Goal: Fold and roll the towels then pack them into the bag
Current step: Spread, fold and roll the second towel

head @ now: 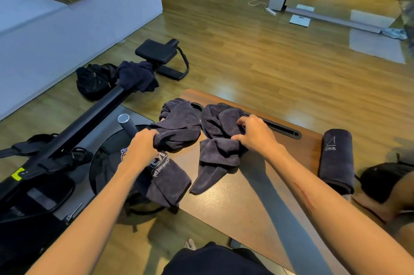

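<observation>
Two crumpled dark grey towels lie on a low brown table [246, 196]. My left hand [143, 147] grips the left towel [177, 131], whose printed end hangs over the table's left edge. My right hand [255, 133] grips the right towel [219, 138], bunched near the table's middle. A rolled dark towel [337, 160] with a white logo lies at the table's right end. A black bag [385, 182] sits on the floor just right of the roll. Another black bag [95, 79] lies on the floor at the far left, with a dark towel [136, 75] draped over a bar beside it.
Black exercise equipment [74, 126] with a long bar, straps and a padded seat fills the left side. A round black base with a metal tube [126, 122] stands against the table's left edge. A slot runs along the table's far edge. Wooden floor stretches beyond.
</observation>
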